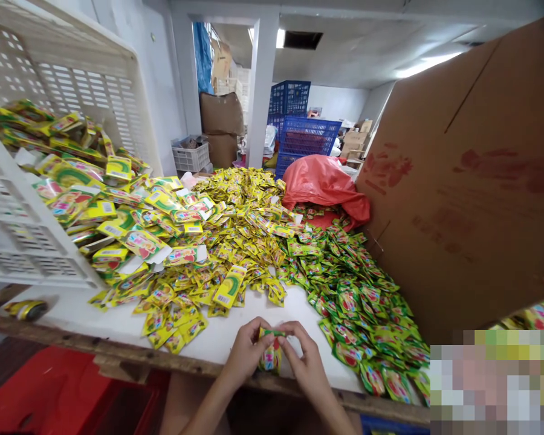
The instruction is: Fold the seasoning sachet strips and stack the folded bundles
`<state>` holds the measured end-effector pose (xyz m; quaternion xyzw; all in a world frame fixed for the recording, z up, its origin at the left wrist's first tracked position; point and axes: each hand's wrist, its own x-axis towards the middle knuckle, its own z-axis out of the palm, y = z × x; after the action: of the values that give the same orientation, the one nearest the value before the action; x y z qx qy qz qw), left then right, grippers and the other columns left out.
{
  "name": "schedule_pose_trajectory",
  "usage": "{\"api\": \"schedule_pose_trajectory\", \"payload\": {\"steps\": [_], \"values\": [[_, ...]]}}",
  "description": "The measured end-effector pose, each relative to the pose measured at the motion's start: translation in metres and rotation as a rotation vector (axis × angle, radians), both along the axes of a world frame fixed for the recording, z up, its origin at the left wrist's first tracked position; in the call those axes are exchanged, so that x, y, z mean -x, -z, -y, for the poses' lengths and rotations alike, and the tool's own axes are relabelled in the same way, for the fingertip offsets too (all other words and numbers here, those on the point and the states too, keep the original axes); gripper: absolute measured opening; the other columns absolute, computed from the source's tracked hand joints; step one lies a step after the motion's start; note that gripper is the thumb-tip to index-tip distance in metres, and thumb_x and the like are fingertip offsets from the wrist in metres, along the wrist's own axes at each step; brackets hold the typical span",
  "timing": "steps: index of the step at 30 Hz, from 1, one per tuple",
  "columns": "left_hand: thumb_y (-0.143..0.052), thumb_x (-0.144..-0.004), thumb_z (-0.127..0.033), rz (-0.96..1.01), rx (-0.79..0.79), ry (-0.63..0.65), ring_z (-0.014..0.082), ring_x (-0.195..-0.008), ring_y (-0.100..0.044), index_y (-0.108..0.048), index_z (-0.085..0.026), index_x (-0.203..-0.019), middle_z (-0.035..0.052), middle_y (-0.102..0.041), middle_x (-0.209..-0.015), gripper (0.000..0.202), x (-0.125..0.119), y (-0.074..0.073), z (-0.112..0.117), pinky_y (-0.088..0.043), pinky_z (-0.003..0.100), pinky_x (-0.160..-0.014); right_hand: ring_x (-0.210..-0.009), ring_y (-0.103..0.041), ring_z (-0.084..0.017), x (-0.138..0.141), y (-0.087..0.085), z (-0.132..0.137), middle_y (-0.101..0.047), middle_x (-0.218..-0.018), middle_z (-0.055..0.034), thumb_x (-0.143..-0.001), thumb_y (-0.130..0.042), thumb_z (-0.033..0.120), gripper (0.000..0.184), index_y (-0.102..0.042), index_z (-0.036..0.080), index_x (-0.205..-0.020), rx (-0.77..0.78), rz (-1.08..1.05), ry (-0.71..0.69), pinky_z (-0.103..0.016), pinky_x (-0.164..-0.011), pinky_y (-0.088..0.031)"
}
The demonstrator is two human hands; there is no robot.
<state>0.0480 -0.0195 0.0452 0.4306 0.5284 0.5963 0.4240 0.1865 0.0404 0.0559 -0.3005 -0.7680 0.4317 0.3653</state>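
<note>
My left hand (246, 353) and my right hand (304, 357) meet at the near edge of the white table (95, 317). Both pinch a small stack of yellow-green sachets (270, 355) held upright between the fingertips. Just beyond the hands a large heap of yellow sachets (236, 223) covers the middle of the table. A heap of green sachets (358, 296) spreads to the right. Flat yellow cartons (118, 226) spill out of a tipped white crate (31, 241) on the left.
A big brown cardboard sheet (471, 181) stands on the right. A red plastic bag (326, 184) lies behind the heaps. Blue crates (306, 136) and cardboard boxes (221, 127) stand at the back. A red bin (68, 393) sits below the table.
</note>
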Motion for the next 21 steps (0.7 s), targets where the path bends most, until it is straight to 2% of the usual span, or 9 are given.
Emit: {"api": "schedule_pose_trajectory", "payload": {"steps": [2, 4, 6, 8, 10, 13, 16, 21], "values": [[-0.059, -0.074, -0.031, -0.04, -0.025, -0.071, 0.0152, -0.069, -0.052, -0.056, -0.016, -0.073, 0.0004, -0.054, -0.07, 0.015, -0.001, -0.001, 0.001, -0.039, 0.023, -0.063, -0.084, -0.056, -0.018, 0.002, -0.005, -0.003, -0.058, -0.083, -0.0039, -0.085, -0.047, 0.03, 0.015, -0.057, 0.019, -0.083, -0.005, 0.007, -0.046, -0.028, -0.076, -0.044], [-0.061, -0.072, -0.029, -0.021, -0.062, -0.157, 0.0179, -0.082, -0.055, -0.058, -0.017, -0.083, 0.0035, -0.058, -0.085, 0.016, -0.004, -0.001, 0.001, -0.041, 0.025, -0.072, -0.082, -0.056, -0.018, 0.005, -0.006, -0.006, -0.058, -0.081, -0.004, -0.085, -0.046, 0.03, 0.019, -0.058, 0.019, -0.077, -0.014, 0.004, -0.05, -0.029, -0.075, -0.044], [-0.062, -0.072, -0.026, 0.079, -0.099, -0.201, 0.0183, -0.086, -0.056, -0.052, -0.021, -0.102, 0.0041, -0.059, -0.093, 0.032, -0.006, 0.0, 0.001, -0.042, 0.027, -0.078, -0.081, -0.056, -0.018, 0.007, -0.003, -0.006, -0.059, -0.082, -0.0043, -0.085, -0.047, 0.031, 0.017, -0.059, 0.019, -0.084, -0.007, -0.03, -0.007, -0.029, -0.074, -0.045], [-0.062, -0.073, -0.025, 0.163, -0.115, -0.183, 0.0178, -0.085, -0.058, -0.046, -0.022, -0.109, 0.0038, -0.06, -0.092, 0.04, -0.006, 0.002, 0.001, -0.043, 0.028, -0.078, -0.079, -0.057, -0.018, 0.009, 0.001, -0.004, -0.06, -0.085, -0.0047, -0.084, -0.048, 0.032, 0.022, -0.055, 0.019, -0.1, 0.023, -0.078, 0.056, -0.029, -0.073, -0.046], [-0.061, -0.074, -0.025, 0.139, -0.113, -0.142, 0.0187, -0.086, -0.058, -0.052, -0.019, -0.1, 0.0054, -0.061, -0.091, 0.028, -0.005, 0.002, 0.001, -0.044, 0.029, -0.078, -0.081, -0.057, -0.018, 0.01, 0.003, -0.002, -0.061, -0.087, -0.0053, -0.084, -0.048, 0.031, 0.024, -0.054, 0.019, -0.103, 0.033, -0.093, 0.074, -0.029, -0.073, -0.047], [-0.058, -0.076, -0.028, 0.03, -0.116, -0.127, 0.0208, -0.089, -0.058, -0.06, -0.015, -0.082, 0.0081, -0.062, -0.092, 0.014, -0.003, -0.001, 0.002, -0.044, 0.029, -0.08, -0.09, -0.056, -0.019, 0.01, 0.0, 0.001, -0.061, -0.092, -0.0061, -0.084, -0.049, 0.03, 0.016, -0.06, 0.019, -0.088, -0.004, -0.061, 0.021, -0.03, -0.079, -0.045], [-0.057, -0.077, -0.029, 0.001, -0.109, -0.16, 0.021, -0.088, -0.058, -0.061, -0.015, -0.081, 0.0081, -0.063, -0.091, 0.015, -0.003, -0.004, 0.003, -0.044, 0.029, -0.08, -0.088, -0.056, -0.019, 0.01, -0.002, 0.003, -0.062, -0.091, -0.0056, -0.083, -0.052, 0.029, 0.014, -0.061, 0.019, -0.085, -0.001, -0.067, 0.024, -0.028, -0.077, -0.045], [-0.057, -0.077, -0.029, -0.056, -0.052, -0.214, 0.0194, -0.078, -0.059, -0.061, -0.016, -0.082, 0.0054, -0.065, -0.08, 0.015, -0.005, -0.009, 0.001, -0.045, 0.027, -0.072, -0.071, -0.058, -0.017, 0.012, -0.007, 0.001, -0.063, -0.077, -0.0035, -0.082, -0.052, 0.033, 0.017, -0.059, 0.018, -0.086, 0.073, -0.023, 0.065, -0.027, -0.068, -0.045]]}}
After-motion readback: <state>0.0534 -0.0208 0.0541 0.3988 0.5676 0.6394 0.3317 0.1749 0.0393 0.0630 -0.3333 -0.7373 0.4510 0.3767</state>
